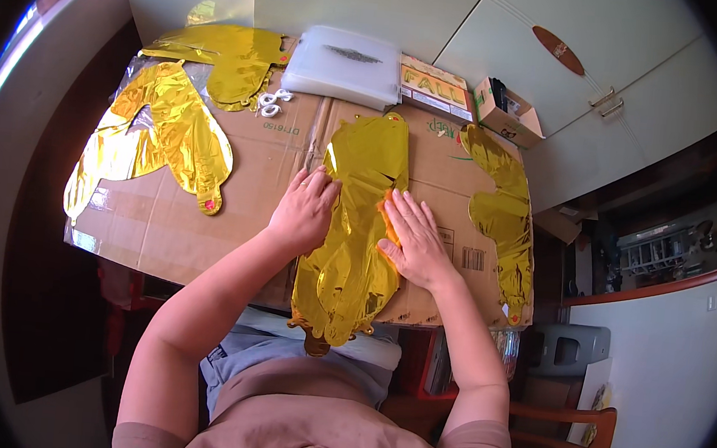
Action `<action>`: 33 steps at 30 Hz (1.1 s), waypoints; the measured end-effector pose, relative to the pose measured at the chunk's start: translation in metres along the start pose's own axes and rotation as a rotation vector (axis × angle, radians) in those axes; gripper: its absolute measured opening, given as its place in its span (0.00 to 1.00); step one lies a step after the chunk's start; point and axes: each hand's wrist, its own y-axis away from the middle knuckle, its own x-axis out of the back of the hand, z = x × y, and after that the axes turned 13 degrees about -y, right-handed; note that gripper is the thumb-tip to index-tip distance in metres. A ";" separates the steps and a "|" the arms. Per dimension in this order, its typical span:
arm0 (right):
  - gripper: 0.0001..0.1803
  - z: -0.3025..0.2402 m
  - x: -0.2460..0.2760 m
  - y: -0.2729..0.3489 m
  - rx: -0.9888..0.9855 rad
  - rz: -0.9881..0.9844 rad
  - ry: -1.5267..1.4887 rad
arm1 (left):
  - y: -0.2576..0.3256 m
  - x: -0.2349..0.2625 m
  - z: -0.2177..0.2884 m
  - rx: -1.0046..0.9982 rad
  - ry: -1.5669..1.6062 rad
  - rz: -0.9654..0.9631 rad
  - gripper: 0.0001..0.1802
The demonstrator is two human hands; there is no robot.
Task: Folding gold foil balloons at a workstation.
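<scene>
A flat gold foil balloon (pixel 351 257) lies lengthwise before me on the cardboard, its lower end hanging over the near edge. My left hand (pixel 304 211) is closed at its left edge, fingers curled on the foil. On the right edge rests my right hand (pixel 415 239), fingers long and close together, with an orange cloth (pixel 390 215) held under them against the balloon. Part of the cloth is hidden by the palm. More flat gold balloons lie around: one shiny balloon (pixel 167 126) at the left, another (pixel 245 60) behind it, and a curved one (pixel 502 219) at the right.
Cardboard (pixel 262 152) covers the table. Along the back stand a translucent plastic case (pixel 338 64), a printed box (pixel 437 88) and an open carton (pixel 512 122) with dark things inside. White coiled cords (pixel 272 105) lie by the case. A wooden chair (pixel 599 441) is at the lower right.
</scene>
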 end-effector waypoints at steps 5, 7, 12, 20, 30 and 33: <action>0.41 -0.003 -0.004 0.002 -0.007 -0.011 0.032 | -0.001 0.005 0.001 -0.014 0.003 -0.007 0.26; 0.41 -0.003 -0.005 0.002 0.003 -0.007 0.038 | 0.000 0.000 -0.004 -0.021 0.022 0.027 0.25; 0.42 0.000 -0.008 0.004 0.005 0.007 0.052 | -0.004 0.014 0.002 -0.015 0.094 -0.008 0.32; 0.41 -0.003 -0.005 0.002 -0.015 -0.014 0.011 | -0.001 0.023 0.014 -0.028 0.013 0.003 0.51; 0.36 0.024 0.012 -0.025 -0.066 0.052 -0.023 | 0.001 0.020 0.013 -0.024 0.020 -0.008 0.50; 0.35 0.028 0.009 -0.027 -0.052 0.022 0.036 | 0.002 0.020 0.013 -0.022 0.024 -0.013 0.49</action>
